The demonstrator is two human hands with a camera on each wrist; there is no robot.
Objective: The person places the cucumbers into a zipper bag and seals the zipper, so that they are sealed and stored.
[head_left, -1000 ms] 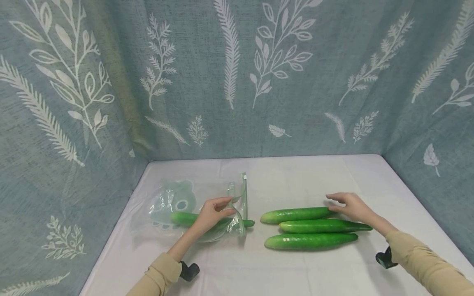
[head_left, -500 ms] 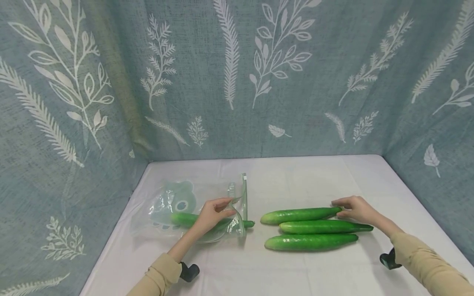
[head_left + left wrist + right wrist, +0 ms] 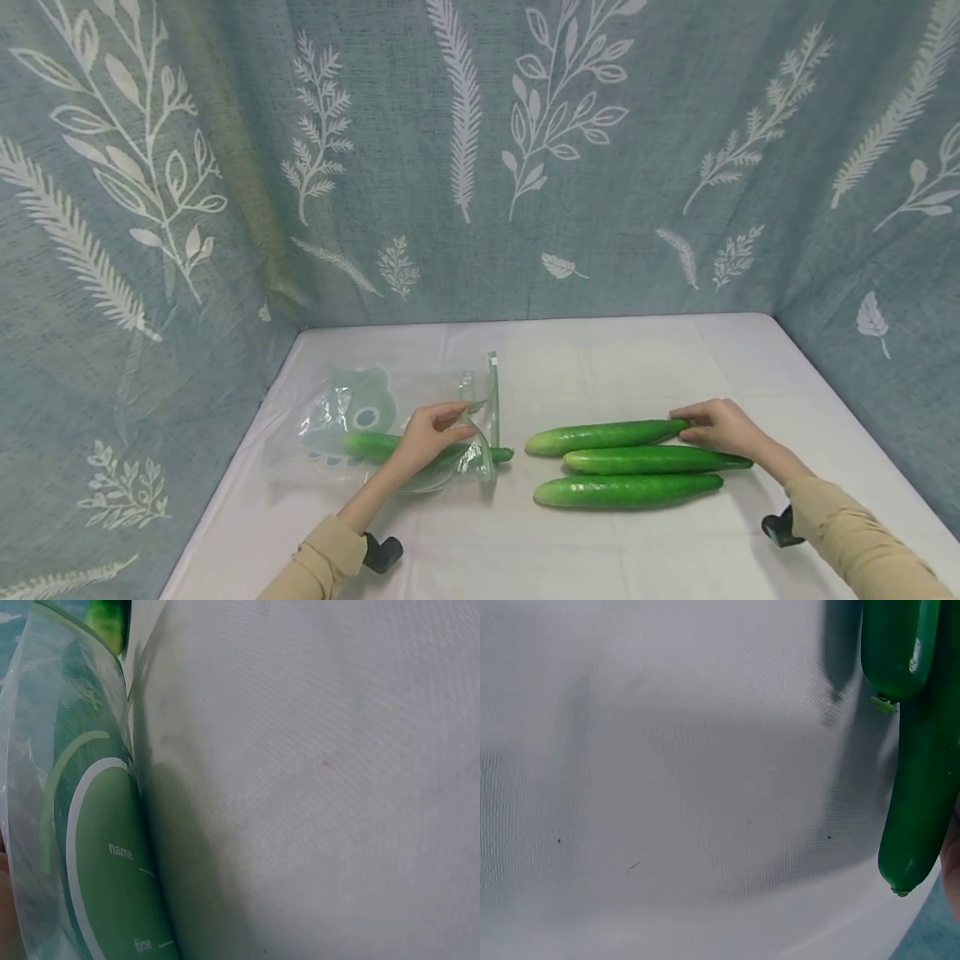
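My left hand (image 3: 431, 435) pinches the mouth edge of a clear zip bag (image 3: 420, 379) and holds it raised. The bag lies on its side with a pale green cartoon print. Inside is one cucumber (image 3: 501, 455), its stem end poking out of the mouth. On the right, three cucumbers lie side by side. My right hand (image 3: 723, 425) grips the right end of the far cucumber (image 3: 600, 436), thumb in front and fingers behind. The middle cucumber (image 3: 645, 459) and near cucumber (image 3: 622, 490) lie just below it. In the left wrist view, the bag's printed label (image 3: 112, 855) shows.
A white cloth covers the table (image 3: 570, 550). Blue-green leaf-patterned curtains (image 3: 420, 167) stand behind and along both sides. Between the bag mouth and the cucumbers' left ends lies a narrow gap. A dark wrist camera (image 3: 782, 527) hangs below my right wrist.
My right hand has shifted slightly right along the far cucumber to its end, and its fingers have closed in around it. My left hand and the bag stay put.
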